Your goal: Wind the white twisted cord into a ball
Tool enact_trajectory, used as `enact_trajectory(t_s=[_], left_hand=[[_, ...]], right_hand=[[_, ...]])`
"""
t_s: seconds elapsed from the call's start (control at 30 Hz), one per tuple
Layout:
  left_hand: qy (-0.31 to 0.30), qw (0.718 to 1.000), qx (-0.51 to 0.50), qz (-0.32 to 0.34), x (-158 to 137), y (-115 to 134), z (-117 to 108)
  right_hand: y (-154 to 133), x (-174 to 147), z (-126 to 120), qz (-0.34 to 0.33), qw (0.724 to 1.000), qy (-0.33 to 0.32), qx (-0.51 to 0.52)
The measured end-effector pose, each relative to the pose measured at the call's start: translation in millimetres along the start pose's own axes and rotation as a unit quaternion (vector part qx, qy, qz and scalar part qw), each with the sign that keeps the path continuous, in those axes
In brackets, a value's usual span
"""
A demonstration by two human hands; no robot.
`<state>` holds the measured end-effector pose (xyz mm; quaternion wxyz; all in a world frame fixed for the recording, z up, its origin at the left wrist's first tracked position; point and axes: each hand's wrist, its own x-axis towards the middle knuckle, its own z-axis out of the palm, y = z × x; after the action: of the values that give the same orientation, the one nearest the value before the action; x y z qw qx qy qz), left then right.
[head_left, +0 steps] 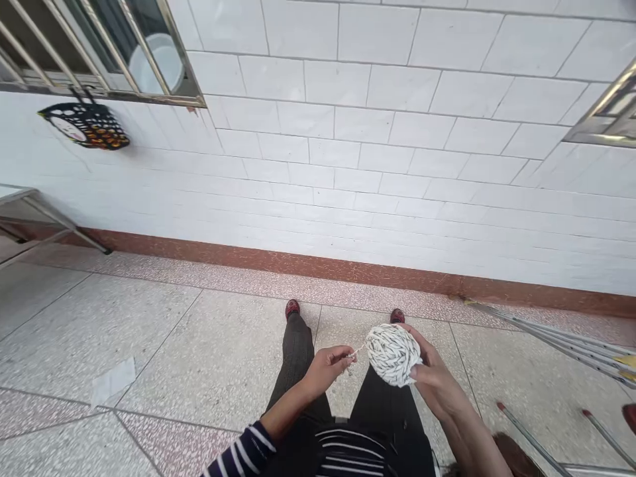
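Note:
A round, flat coil of white braided cord [393, 354] with dark flecks is in my right hand [431, 377], above my right thigh. My right thumb presses on its lower right edge, while the fingers pass behind it. From its left side a thin twisted strand [360, 349] runs to my left hand [328, 370]. The fingers of my left hand are pinched together on that strand, and a small tail hangs below them. My left hand is over the gap between my legs, a short way left of the coil.
A tiled wall [348, 165] stands ahead, with a barred window [99, 46] and a hanging patterned bag [87, 124] at left. A metal-legged table [54, 218] is at far left. White paper [114, 381] lies on the floor. A folded ladder [541, 329] and metal legs [534, 440] are at right.

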<state>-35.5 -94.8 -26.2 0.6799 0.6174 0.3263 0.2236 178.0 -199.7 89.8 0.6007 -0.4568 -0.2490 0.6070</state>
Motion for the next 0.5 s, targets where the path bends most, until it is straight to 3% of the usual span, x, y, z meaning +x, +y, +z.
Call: enact_trajectory(t_s=[0.1,0.37,0.5], left_hand=[[-0.007,1.0,0.019,0.0,-10,0,0],[0.16,0.984,-0.059,-0.058,3,5,-23],[0.192,0.98,-0.049,-0.033,16,14,-30]], right_hand=[[-1,5,-6,0.004,1.0,0.015,0.017],[11,3,3,0.005,0.998,-0.016,0.062],[14,5,-7,-0.003,0.994,0.031,0.104]])
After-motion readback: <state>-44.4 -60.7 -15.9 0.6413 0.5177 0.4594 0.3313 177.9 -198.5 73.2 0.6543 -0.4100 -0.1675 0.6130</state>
